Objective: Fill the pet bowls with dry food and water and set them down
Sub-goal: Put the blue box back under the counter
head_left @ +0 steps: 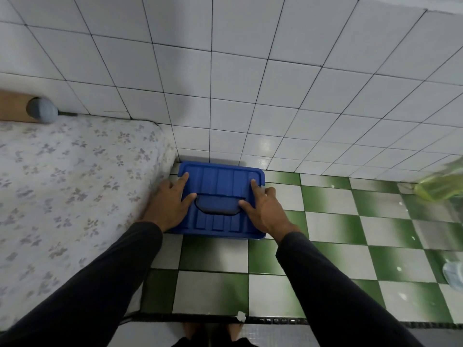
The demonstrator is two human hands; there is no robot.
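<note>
From the head camera I see a blue lidded box on the green-and-white floor, in the far corner against the white tiled wall, just right of a floral mattress. My left hand and right hand lie on its lid, fingers spread straight, clasping nothing.

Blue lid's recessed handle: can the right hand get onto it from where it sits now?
Probably yes. The right hand rests flat on the blue lid, its thumb tip at the right end of the recessed handle. Nothing lies across the handle; the left hand only touches its other end.
</note>
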